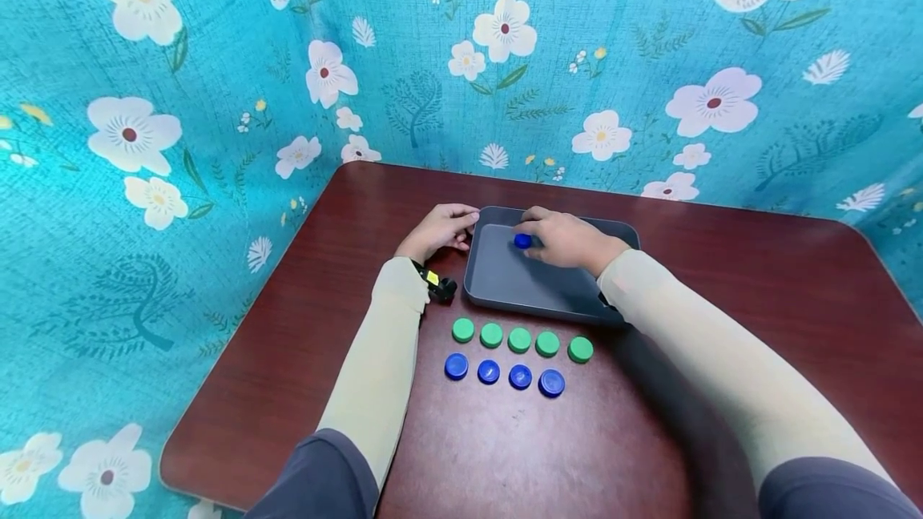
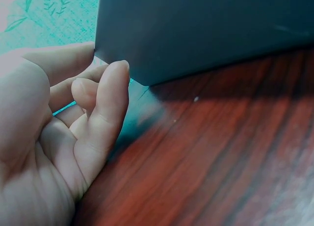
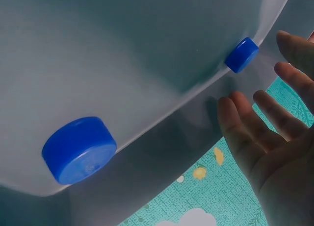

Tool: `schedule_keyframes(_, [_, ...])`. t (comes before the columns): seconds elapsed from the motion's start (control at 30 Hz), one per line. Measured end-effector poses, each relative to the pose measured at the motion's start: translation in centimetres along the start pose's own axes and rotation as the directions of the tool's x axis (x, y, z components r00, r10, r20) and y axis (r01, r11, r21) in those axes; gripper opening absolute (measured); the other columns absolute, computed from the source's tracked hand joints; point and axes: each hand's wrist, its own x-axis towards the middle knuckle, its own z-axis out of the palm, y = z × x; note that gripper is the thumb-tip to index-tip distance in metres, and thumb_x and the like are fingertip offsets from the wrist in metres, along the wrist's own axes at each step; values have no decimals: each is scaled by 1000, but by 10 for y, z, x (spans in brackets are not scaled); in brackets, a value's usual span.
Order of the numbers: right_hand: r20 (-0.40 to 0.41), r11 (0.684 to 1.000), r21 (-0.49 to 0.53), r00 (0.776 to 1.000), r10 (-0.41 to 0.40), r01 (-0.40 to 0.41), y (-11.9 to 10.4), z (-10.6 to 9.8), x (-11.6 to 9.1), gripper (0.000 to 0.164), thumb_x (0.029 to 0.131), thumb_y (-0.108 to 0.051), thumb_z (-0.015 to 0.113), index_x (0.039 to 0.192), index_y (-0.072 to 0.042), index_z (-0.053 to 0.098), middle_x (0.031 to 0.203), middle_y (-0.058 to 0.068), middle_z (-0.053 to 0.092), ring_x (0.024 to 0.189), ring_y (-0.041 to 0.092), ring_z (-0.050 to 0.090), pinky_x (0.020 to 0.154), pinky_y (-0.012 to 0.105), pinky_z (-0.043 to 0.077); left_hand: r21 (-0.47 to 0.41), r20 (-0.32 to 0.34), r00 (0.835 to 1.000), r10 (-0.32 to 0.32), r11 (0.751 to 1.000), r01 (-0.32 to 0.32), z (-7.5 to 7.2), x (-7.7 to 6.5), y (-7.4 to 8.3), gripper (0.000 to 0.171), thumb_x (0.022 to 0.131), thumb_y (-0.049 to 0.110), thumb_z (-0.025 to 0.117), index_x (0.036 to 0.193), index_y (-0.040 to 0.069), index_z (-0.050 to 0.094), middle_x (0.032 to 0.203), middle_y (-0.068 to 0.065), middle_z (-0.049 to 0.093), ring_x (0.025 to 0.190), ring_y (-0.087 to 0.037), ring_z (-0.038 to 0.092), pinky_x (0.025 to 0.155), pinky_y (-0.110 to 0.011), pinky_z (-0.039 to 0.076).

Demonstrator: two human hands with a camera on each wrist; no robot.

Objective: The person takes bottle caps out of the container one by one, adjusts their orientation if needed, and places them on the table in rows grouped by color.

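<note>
My left hand (image 1: 441, 229) grips the left corner of a dark grey tray (image 1: 497, 295), its fingertips at the rim. In the left wrist view, the fingers of that hand are bent beside the tray's outer wall (image 2: 196, 35). Over the tray is my right hand (image 1: 566, 239), with a blue bottle cap (image 1: 522, 241) by its fingers. The right wrist view shows two blue caps in the tray, a nearer cap (image 3: 78, 150) and a farther cap (image 3: 242, 55). The right fingers (image 3: 240, 125) are spread and apart from both caps.
In front of the tray, a row of several green caps (image 1: 519, 339) lies on the dark red-brown wooden table (image 1: 303, 327). Several blue caps (image 1: 520, 376) form a second row closer to me. A blue flowered cloth (image 1: 418, 38) hangs behind the table.
</note>
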Motion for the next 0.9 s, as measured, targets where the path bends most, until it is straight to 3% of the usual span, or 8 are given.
schedule_keyframes(0.43, [92,1000,-7,995,27,-27,1,8,8,55,92,-24,70,143,-15,52,145,19,43,129,38,46,102,54,41,23,-3,1000,-24,999,24,1,0,0,33,98,29,61,127,14,65,95,-14,62,58,-16,50,66,-35,59])
schedule_keyframes(0.9, [95,998,-58,996,1,5,3,16,17,42,92,-24,71,132,-15,63,142,19,44,128,34,46,104,50,40,25,-10,1000,-9,1000,9,-1,-2,1,31,99,28,61,126,14,65,95,-15,62,59,-16,50,67,-35,59])
